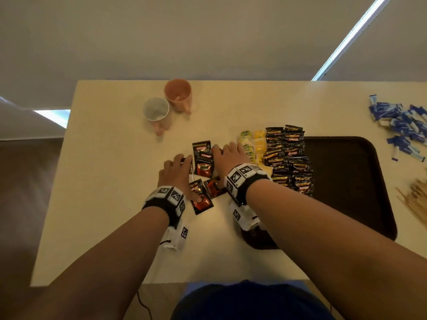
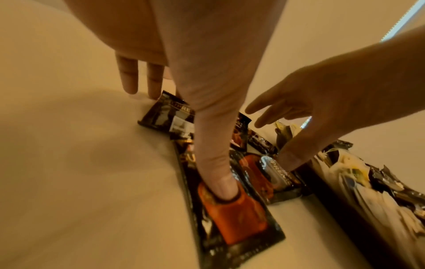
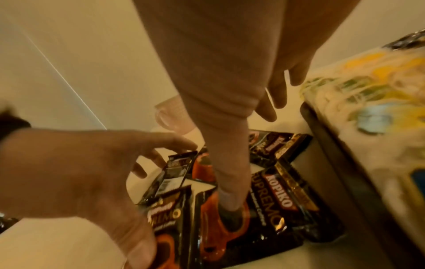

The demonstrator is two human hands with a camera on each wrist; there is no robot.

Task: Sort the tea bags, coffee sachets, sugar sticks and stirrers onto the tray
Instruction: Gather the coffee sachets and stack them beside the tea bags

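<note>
Several loose black and red coffee sachets (image 1: 203, 161) lie on the table left of the dark tray (image 1: 346, 181). My left hand (image 1: 179, 174) is spread over them. Its straight thumb (image 2: 216, 163) presses on the nearest sachet (image 2: 239, 218), and its fingertips touch a far one. My right hand (image 1: 221, 162) is spread beside it, its thumb (image 3: 230, 172) pressing on a Kopiko sachet (image 3: 264, 218). Stacked coffee sachets (image 1: 288, 158) and yellow tea bags (image 1: 254, 146) fill the tray's left part.
Blue sugar sticks (image 1: 402, 125) lie in a heap at the far right, and wooden stirrers (image 1: 416, 199) lie right of the tray. A pink mug (image 1: 178, 93) and a white-lined mug (image 1: 156, 110) stand at the back left. The tray's right half is bare.
</note>
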